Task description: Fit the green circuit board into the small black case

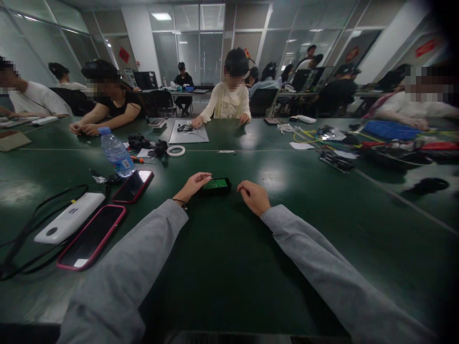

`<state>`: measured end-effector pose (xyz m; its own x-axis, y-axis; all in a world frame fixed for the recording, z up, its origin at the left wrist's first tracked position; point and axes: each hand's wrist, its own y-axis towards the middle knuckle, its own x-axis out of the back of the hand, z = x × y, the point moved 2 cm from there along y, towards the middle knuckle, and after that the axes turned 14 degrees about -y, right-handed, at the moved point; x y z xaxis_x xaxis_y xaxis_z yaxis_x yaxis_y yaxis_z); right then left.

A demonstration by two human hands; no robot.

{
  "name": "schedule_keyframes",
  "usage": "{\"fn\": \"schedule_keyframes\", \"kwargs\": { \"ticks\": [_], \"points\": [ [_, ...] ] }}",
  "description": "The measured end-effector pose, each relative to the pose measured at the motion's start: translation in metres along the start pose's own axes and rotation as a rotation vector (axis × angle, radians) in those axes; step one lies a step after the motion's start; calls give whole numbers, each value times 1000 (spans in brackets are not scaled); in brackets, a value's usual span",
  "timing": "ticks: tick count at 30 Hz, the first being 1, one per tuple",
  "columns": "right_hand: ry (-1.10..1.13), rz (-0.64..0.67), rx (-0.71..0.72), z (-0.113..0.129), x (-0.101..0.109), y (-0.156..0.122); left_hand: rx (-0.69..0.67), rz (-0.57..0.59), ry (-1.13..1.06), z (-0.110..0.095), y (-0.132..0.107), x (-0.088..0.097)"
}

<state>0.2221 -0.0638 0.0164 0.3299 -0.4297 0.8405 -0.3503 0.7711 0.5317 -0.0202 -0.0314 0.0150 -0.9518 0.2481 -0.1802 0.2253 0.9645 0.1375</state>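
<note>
A small black-framed device (pixel 218 184) with a green face and pale marks lies flat on the dark green table in front of me. Whether the face is a screen or a circuit board, I cannot tell. My left hand (pixel 195 185) is at its left end, fingers stretched over the far left edge, the thumb not clearly visible. Just right of the device, apart from it, is my right hand (pixel 254 198). Its fingers curl inward, and their inner side is hidden, so anything small in them cannot be seen.
To my left lie two red-cased phones (pixel 92 237) (pixel 133 186), a white power bank (pixel 71 218), black cables and a water bottle (pixel 116 152). Beyond are a screwdriver (pixel 142 160) and white tape roll (pixel 175 151). Cables and a blue tray (pixel 390 130) lie right. A person (pixel 231 95) sits opposite.
</note>
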Motion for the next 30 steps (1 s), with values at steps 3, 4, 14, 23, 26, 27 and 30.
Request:
{"fn": "schedule_keyframes", "kwargs": {
  "ticks": [3,4,14,23,26,27,30],
  "points": [
    [-22,11,-76,-6,2,-3,-20,-17,-8,-1,-4,-1],
    [-31,15,-111,-7,2,-4,-29,-21,-5,-1,-6,-1],
    [-72,36,-209,-7,8,-15,-163,-92,127,9,-15,1],
    [-118,-1,-223,-18,-2,-8,-146,-111,157,9,-12,2],
    [-158,-26,-248,-21,-10,3,-135,-127,136,11,-9,4],
    [-162,-32,-264,-22,-12,7,-137,-138,133,11,-9,4],
    [-160,-36,-289,-24,-16,14,-150,-172,142,9,-10,3]
  ]
}}
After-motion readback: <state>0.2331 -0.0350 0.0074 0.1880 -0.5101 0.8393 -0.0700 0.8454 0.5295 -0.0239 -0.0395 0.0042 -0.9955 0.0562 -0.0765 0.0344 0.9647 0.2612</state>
